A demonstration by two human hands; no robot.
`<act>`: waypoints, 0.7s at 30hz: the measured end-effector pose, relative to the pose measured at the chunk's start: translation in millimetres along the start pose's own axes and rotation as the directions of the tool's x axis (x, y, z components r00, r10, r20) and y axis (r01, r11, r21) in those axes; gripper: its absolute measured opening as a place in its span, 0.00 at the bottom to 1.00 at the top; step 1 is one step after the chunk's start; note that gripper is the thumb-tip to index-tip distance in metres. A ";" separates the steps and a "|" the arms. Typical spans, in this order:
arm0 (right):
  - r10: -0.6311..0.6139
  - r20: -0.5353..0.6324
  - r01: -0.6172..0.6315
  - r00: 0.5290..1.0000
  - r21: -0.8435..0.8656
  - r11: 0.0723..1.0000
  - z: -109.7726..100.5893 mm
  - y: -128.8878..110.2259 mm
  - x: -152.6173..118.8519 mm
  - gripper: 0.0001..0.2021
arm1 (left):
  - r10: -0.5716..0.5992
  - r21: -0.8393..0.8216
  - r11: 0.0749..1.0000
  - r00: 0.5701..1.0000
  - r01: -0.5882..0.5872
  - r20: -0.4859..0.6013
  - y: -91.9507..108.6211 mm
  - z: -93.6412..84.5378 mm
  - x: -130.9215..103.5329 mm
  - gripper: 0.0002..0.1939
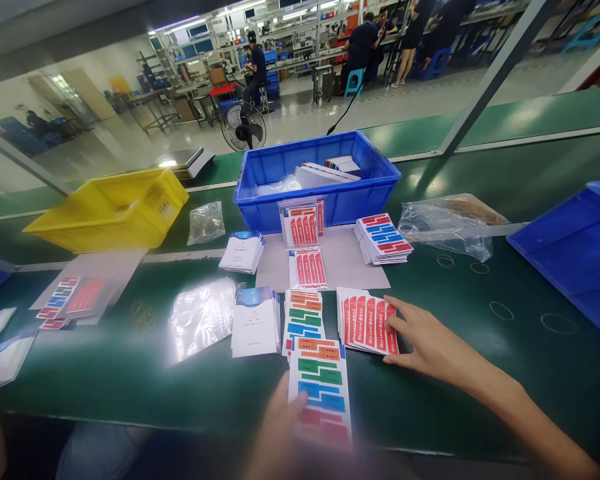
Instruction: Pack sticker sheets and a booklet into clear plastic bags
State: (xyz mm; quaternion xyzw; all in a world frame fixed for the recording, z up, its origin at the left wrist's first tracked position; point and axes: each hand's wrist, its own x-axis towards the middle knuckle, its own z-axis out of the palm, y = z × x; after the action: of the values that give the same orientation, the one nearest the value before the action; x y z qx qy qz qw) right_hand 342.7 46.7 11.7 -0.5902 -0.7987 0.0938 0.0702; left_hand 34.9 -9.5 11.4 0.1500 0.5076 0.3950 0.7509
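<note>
My left hand (283, 407) holds a sheet of coloured stickers (320, 383), orange, green, blue and red, thumb on its face. My right hand (417, 337) has its fingers and thumb on the right edge of a stack of red sticker sheets (367, 323); whether one sheet is lifted is hard to tell. Just behind the held sheet lies a pile of similar coloured sheets (304, 313). To its left is a stack of white-and-blue booklets (255, 327), with a second booklet stack (243, 252) farther back.
A blue bin (315, 197) stands behind bagged red sheets (307, 269) and red-and-blue sheets (383, 237). Clear bags (203, 317) lie left. A yellow bin (115, 207) is back left, another blue bin (575, 253) right. Rubber bands (501, 311) lie on the green bench.
</note>
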 end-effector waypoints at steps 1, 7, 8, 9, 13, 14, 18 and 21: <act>0.004 0.004 -0.004 1.000 0.011 1.000 -0.7 -0.3 -0.3 0.18 | 0.002 0.003 1.000 1.000 -0.002 0.004 -0.2 1.2 -0.1 0.28; 0.086 0.038 -0.092 0.996 0.210 0.973 -22.4 -7.4 -1.4 0.13 | 0.026 0.016 1.000 1.000 -0.026 -0.003 0.6 4.0 -1.1 0.27; 0.092 0.039 -0.099 0.995 0.263 0.960 -27.6 -11.5 -1.9 0.12 | 0.031 0.015 0.999 0.999 -0.031 -0.008 1.0 3.7 -1.1 0.27; 0.086 0.043 -0.096 0.995 0.316 0.944 -32.0 -17.3 -2.5 0.11 | 0.037 0.014 0.999 0.999 -0.037 -0.015 1.2 3.5 -1.0 0.27; -0.028 0.092 -0.015 0.995 0.435 0.900 -34.0 -61.4 -5.9 0.10 | 0.072 0.039 0.997 0.997 -0.071 -0.032 -3.3 4.5 2.3 0.20; -0.066 0.105 0.014 0.992 0.436 0.900 -30.7 -75.6 -6.8 0.12 | 0.098 0.073 0.993 0.994 -0.094 -0.042 -6.4 5.4 3.8 0.19; -0.145 0.093 0.096 0.985 0.403 0.910 -18.4 -118.1 -0.8 0.18 | 0.260 0.235 0.945 0.958 -0.226 -0.124 -22.0 7.6 11.0 0.19; -0.030 -0.010 0.032 0.999 0.386 0.922 -23.4 -118.3 28.3 0.13 | 0.273 0.263 0.936 0.953 -0.232 -0.130 -26.1 2.0 14.1 0.22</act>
State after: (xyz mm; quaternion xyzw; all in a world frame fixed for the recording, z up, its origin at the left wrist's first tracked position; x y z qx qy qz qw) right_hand 229.6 41.6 62.0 -0.5523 -0.7738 0.2469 0.1877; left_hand 50.6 -15.4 -13.1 0.2725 0.5891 0.4337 0.6250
